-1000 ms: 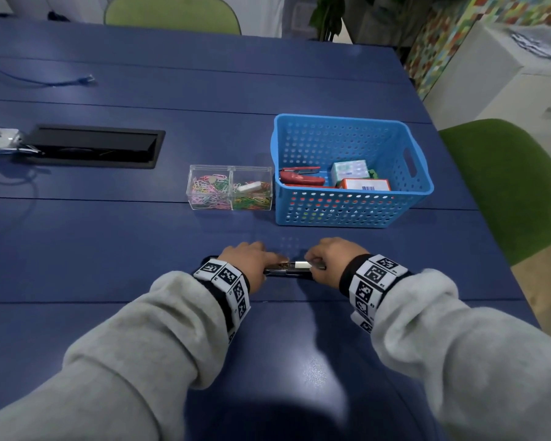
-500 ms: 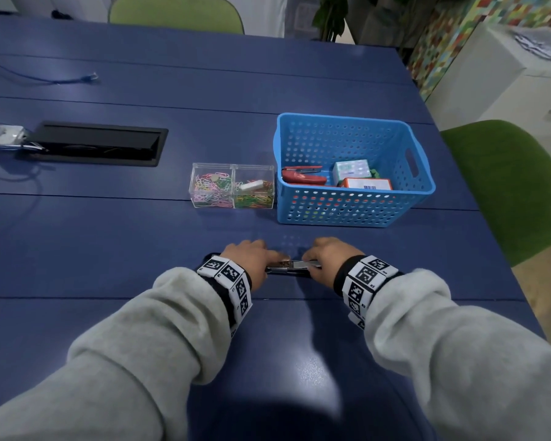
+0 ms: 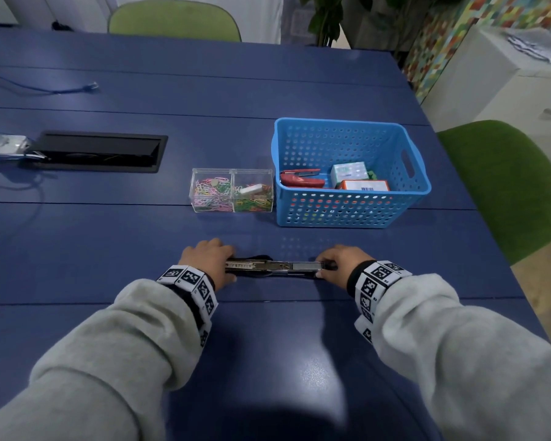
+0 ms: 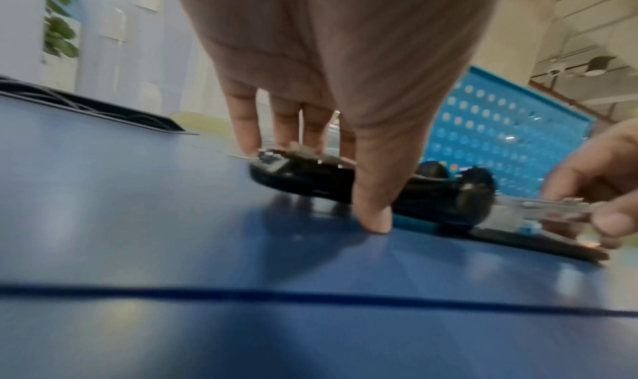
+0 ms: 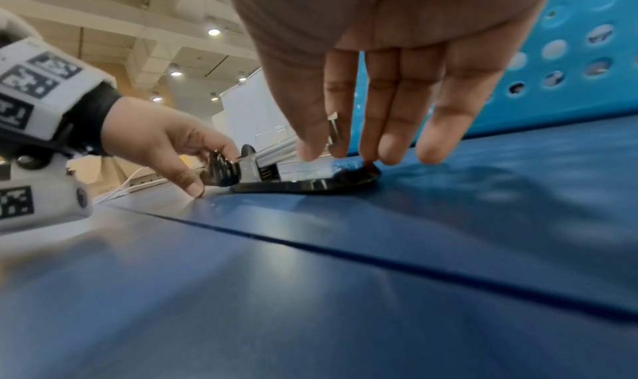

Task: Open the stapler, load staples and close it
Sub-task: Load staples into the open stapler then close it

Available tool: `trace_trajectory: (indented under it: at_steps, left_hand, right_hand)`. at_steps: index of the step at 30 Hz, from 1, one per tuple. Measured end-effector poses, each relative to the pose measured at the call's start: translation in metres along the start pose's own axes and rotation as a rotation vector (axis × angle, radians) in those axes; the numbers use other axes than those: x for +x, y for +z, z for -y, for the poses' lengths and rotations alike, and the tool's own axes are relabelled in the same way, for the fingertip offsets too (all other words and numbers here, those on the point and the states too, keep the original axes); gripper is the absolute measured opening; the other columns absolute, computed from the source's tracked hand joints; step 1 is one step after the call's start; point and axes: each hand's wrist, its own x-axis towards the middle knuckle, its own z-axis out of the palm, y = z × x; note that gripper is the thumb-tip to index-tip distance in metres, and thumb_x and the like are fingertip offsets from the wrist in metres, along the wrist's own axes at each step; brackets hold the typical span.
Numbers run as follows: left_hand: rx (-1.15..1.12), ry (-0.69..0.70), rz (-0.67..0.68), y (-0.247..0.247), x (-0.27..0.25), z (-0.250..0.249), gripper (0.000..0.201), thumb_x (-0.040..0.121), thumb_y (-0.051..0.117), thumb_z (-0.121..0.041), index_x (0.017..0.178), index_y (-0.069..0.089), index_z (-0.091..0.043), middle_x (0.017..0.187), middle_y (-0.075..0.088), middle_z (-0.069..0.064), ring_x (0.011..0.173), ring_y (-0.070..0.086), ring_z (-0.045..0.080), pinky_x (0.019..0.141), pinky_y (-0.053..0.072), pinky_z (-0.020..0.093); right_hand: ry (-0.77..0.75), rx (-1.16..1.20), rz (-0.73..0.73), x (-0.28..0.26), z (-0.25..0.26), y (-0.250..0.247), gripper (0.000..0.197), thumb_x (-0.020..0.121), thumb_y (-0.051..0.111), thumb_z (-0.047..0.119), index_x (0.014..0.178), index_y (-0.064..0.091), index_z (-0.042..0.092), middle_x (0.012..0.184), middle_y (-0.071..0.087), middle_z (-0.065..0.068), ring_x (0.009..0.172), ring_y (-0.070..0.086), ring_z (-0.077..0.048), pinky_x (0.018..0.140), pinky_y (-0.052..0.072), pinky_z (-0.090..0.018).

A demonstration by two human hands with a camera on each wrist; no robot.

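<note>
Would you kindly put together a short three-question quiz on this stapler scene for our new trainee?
1. True or false: the black stapler lies opened out flat on the table.
2. Which hand holds the stapler's metal staple channel: A) left hand, B) right hand?
3. Fill in: the red stapler sits inside the blue ____.

Key: 1 true; 2 B; 3 basket.

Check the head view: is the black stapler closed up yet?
No, the stapler lies unfolded flat on the table, its metal staple channel exposed between the left hand and the right hand.
</note>
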Motion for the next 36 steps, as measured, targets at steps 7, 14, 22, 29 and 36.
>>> trace_trajectory:
  at_steps: [7, 14, 22, 29, 36]
  left_hand:
    - [-0.162, 0.015, -0.047, -0.023, -0.012, 0.001, 0.037, 0.076, 0.070, -0.035, 0.110, 0.062, -0.026, 0.114, 0.057, 0.003, 0.107, 0.057, 0.026, 0.089, 0.047, 0.037]
    - [-0.322, 0.185, -0.206, -0.053, -0.025, -0.040, 0.040, 0.071, 0.075, -0.025, 0.109, 0.063, -0.020, 0.111, 0.063, 0.004, 0.105, 0.059, 0.023, 0.092, 0.045, 0.031]
    - [-0.396, 0.263, -0.187, -0.045, -0.019, -0.080, 0.038, 0.070, 0.077, -0.024, 0.107, 0.066, -0.020, 0.108, 0.062, 0.006, 0.101, 0.059, 0.023, 0.087, 0.046, 0.030]
    - [-0.450, 0.337, -0.177, -0.029, -0.013, -0.094, 0.037, 0.072, 0.074, -0.026, 0.108, 0.069, -0.021, 0.104, 0.062, 0.008, 0.100, 0.059, 0.024, 0.086, 0.049, 0.033]
    - [-0.429, 0.235, -0.051, -0.010, -0.011, -0.090, 0.076, 0.070, 0.078, -0.030, 0.137, 0.042, -0.022, 0.133, 0.047, 0.007, 0.125, 0.045, 0.024, 0.105, 0.038, 0.035]
  right_hand:
    - [0.040, 0.131, -0.075, 0.000, -0.004, -0.001, 0.023, 0.085, 0.062, 0.029, 0.105, 0.059, 0.019, 0.089, 0.055, 0.001, 0.090, 0.058, -0.024, 0.085, 0.047, -0.031]
    - [-0.008, 0.314, -0.142, -0.002, 0.005, -0.008, 0.013, 0.081, 0.067, 0.024, 0.082, 0.055, 0.030, 0.063, 0.053, 0.010, 0.071, 0.055, -0.021, 0.086, 0.055, -0.043]
    - [-0.078, 0.395, -0.198, -0.007, 0.015, -0.009, 0.024, 0.077, 0.071, 0.022, 0.099, 0.064, 0.022, 0.088, 0.060, 0.003, 0.068, 0.050, -0.011, 0.076, 0.040, -0.023]
    - [0.000, 0.583, -0.185, -0.007, 0.018, -0.004, 0.024, 0.072, 0.063, 0.056, 0.073, 0.056, 0.032, 0.088, 0.066, 0.001, 0.084, 0.066, -0.023, 0.085, 0.056, -0.041]
    - [0.064, 0.706, -0.168, -0.006, 0.016, 0.001, 0.018, 0.081, 0.065, 0.029, 0.067, 0.057, 0.022, 0.071, 0.058, -0.002, 0.070, 0.064, -0.026, 0.074, 0.059, -0.043]
